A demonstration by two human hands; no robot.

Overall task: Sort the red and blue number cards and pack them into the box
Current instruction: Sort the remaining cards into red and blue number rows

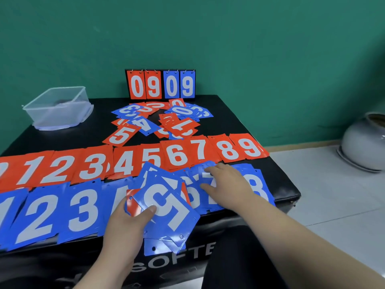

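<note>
My left hand (pixel 129 222) grips a fanned stack of cards (pixel 166 207) at the table's front edge, a blue 5 on top and a red card beneath. My right hand (pixel 227 184) lies with fingers straight on the blue 7 card (pixel 206 178) in the blue row. A row of red cards (pixel 125 161) numbered 1 to 9 runs across the middle. In front of it lies a row of blue cards (pixel 62 211). A mixed pile of red and blue cards (pixel 164 119) sits farther back. The clear plastic box (pixel 58 107) stands at the back left.
A flip scoreboard (pixel 160 84) showing 09 09 stands at the table's back edge against the green wall. The black padded table (pixel 245 117) drops off at right to a tiled floor, where a grey ceramic pot (pixel 364 142) stands.
</note>
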